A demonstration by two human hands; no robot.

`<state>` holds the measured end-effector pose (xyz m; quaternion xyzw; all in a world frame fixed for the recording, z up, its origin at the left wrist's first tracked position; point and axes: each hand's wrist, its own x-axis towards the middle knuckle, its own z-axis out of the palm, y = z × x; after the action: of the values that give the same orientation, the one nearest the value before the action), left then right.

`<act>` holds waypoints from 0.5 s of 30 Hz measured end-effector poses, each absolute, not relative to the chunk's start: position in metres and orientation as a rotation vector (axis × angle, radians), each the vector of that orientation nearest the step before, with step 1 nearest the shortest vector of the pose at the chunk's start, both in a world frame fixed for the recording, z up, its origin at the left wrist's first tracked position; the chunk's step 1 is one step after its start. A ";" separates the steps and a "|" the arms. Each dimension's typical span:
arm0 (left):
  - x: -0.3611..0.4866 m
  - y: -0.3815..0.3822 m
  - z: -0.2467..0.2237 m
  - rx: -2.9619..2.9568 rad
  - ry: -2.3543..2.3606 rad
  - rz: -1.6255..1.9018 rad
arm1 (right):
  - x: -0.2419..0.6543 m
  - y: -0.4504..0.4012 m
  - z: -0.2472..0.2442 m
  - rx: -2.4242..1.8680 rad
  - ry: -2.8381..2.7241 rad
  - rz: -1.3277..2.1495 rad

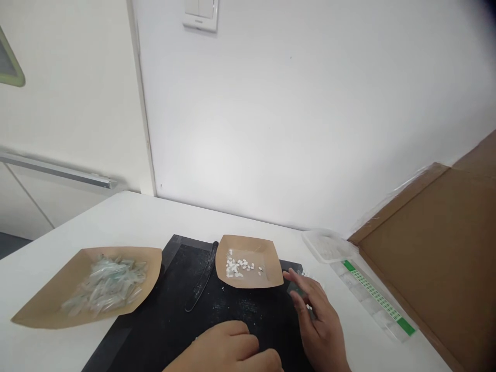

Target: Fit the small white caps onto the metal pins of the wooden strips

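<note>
My left hand (228,349) is curled closed over the near part of a black mat (174,330). Whatever its fingers hold, if anything, is hidden. My right hand (320,320) has its thumb and fingers apart beside the right corner of a small brown paper tray (248,281). Small white pieces (234,268) lie in that tray, mostly on its left side. A few more white bits show around and behind my right hand. To the tray's left, a thin black stick (202,279) rests on the mat, near pale powdery specks.
A larger brown paper tray (42,305) on the left holds a heap of clear, pale-green pieces (112,281). On the right lie a clear plastic lid (329,245) and a clear case with a green strip (374,292). A cardboard box (437,248) stands beyond, against the wall.
</note>
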<state>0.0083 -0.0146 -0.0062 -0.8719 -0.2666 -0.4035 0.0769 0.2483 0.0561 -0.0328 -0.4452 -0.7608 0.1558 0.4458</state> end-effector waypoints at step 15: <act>-0.001 -0.006 0.002 -2.566 -0.776 -1.047 | 0.226 0.038 -0.024 -0.527 -2.118 0.904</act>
<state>-0.0013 -0.0058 0.0018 -0.8838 -0.2672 -0.3607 0.1316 0.2259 0.0376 -0.0243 -0.2063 -0.8294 0.3539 0.3799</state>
